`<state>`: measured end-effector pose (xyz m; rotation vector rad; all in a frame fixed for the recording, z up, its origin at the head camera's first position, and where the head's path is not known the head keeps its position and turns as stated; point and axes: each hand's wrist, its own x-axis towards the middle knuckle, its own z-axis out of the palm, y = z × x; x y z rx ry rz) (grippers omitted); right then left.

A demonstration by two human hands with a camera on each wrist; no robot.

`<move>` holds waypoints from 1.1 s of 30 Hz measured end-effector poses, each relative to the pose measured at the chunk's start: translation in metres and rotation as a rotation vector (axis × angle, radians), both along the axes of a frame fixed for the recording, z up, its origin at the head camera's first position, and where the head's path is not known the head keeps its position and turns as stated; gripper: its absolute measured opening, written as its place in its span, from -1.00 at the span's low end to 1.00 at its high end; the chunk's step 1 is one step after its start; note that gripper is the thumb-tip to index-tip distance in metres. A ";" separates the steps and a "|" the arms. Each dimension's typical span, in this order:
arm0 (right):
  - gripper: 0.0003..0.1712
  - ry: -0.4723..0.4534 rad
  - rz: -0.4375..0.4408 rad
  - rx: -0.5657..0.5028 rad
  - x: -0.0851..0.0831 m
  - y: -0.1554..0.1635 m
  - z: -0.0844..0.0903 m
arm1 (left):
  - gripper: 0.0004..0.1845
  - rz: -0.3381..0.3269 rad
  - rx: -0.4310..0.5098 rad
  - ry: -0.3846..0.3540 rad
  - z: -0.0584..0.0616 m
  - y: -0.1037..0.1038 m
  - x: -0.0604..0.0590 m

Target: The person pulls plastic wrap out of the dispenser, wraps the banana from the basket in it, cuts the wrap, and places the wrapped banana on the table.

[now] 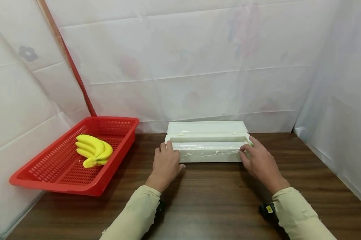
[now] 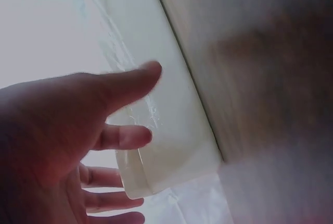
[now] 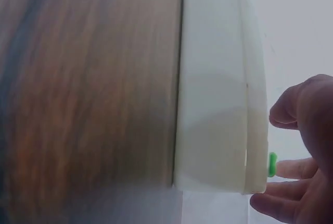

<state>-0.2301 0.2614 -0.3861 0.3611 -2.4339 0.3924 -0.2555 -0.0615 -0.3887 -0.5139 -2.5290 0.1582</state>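
Wooden table [image 1: 216, 200], near edge: two cream sleeves [image 1: 297, 213], a dark wrist strap on each. Left hand [image 1: 166, 164] rests on the left end of the white cling-film dispenser [image 1: 208, 146], fingers loosely spread, thumb against the front wall. Right hand [image 1: 259, 160] rests on the right end, fingers slightly parted, tips near a small green tab [image 3: 272, 163]; no clear pinch visible. Dispenser sits centre-far on the table, lid tipped open toward the wall, clear film [image 1: 207, 153] draped over its front. Roll inside hard to make out. Far left: red perforated basket [image 1: 48, 173] holding a bunch of yellow bananas [image 1: 93, 150]. Both wrist views blurred.
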 end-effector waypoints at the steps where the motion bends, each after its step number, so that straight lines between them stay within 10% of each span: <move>1: -0.94 -0.004 -0.005 -0.001 0.000 -0.001 0.001 | -0.47 0.004 0.001 -0.004 0.000 0.000 -0.001; 17: -0.89 0.060 -0.054 -0.026 0.004 -0.006 0.004 | -0.87 -0.124 0.064 0.177 -0.007 -0.004 -0.001; 33: -0.95 -0.027 -0.057 -0.001 0.011 -0.009 0.007 | -0.91 -0.014 0.114 -0.160 0.030 -0.004 0.017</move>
